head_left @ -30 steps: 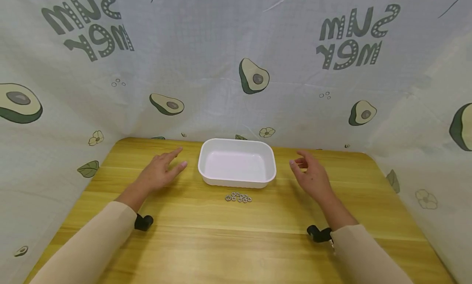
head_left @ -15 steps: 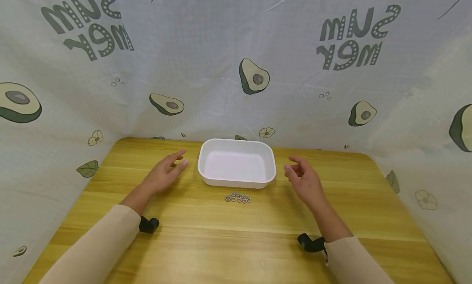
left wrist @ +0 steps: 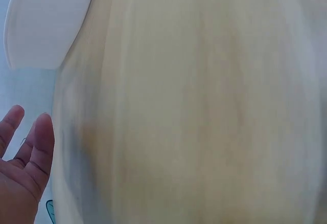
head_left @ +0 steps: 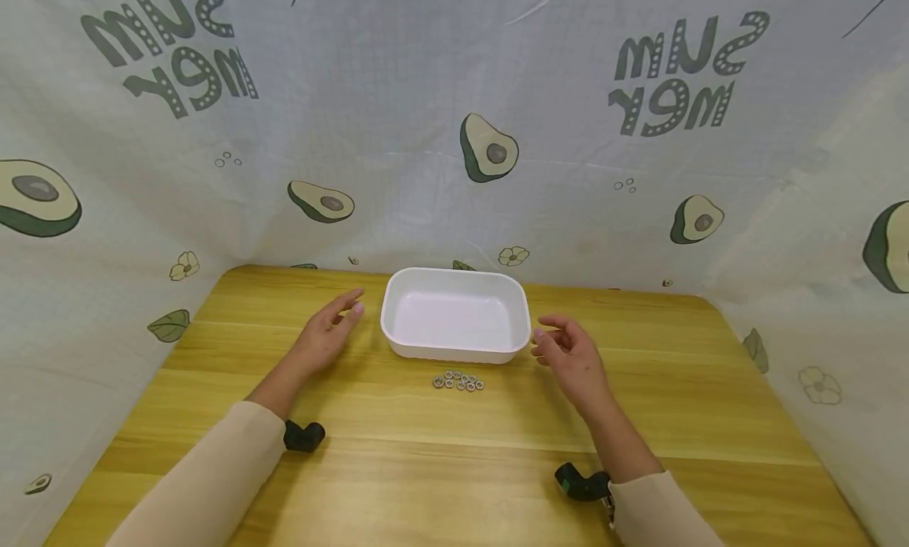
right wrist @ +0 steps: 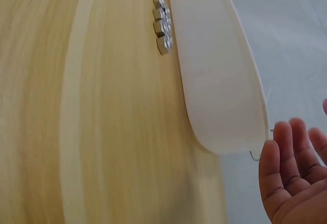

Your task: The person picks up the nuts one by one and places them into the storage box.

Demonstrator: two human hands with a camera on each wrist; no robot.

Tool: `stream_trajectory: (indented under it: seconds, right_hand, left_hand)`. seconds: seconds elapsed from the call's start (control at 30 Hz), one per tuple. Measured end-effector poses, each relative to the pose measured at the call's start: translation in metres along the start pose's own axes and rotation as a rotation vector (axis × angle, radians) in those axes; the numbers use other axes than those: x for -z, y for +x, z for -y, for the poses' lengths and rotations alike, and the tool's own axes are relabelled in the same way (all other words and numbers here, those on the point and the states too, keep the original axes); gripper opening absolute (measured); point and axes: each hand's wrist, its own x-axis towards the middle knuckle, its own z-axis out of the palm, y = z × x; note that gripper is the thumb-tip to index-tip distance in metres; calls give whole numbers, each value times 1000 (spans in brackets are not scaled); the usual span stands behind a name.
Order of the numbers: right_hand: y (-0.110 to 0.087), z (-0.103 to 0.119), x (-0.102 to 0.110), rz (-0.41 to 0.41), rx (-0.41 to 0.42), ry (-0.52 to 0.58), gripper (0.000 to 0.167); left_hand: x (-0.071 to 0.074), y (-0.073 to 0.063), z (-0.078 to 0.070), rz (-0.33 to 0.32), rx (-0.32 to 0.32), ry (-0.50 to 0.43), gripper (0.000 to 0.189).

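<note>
A white rectangular tray [head_left: 454, 353] with rounded corners stands near the table's back edge, nothing in it. Just in front of it lie several small metal nuts [head_left: 461, 383] in a loose cluster; the right wrist view shows them as thick nuts [right wrist: 163, 44] beside the tray wall [right wrist: 214, 70]. My left hand [head_left: 324, 343] hovers left of the tray, holding nothing, fingers relaxed and thumb apart. To the tray's right, my right hand [head_left: 577, 367] is held with loosely bent fingers and nothing in them. Its fingertips are very near the tray's right end; whether they touch it I cannot tell.
The wooden table [head_left: 426, 468] reaches forward to a white cloth [head_left: 398, 121] printed with avocados, which hangs behind and along both sides. Black camera mounts [head_left: 304, 436] sit at both wrists, below beige sleeves.
Both hands have moved inward toward the tray, the right one also lower and nearer to me. The tray and nuts have stayed in place.
</note>
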Motion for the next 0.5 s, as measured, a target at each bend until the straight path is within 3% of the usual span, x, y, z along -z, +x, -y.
stream_trajectory:
  seconds: [0.23, 0.5]
  right_hand:
    - [-3, -8, -8, -27, -56, 112, 34]
    - [-11, -12, -20, -12, -87, 112, 31]
  left_hand:
    - [-9, -1, 3, -31, 21, -125, 65]
    - [-20, 0, 4, -87, 25, -275, 64]
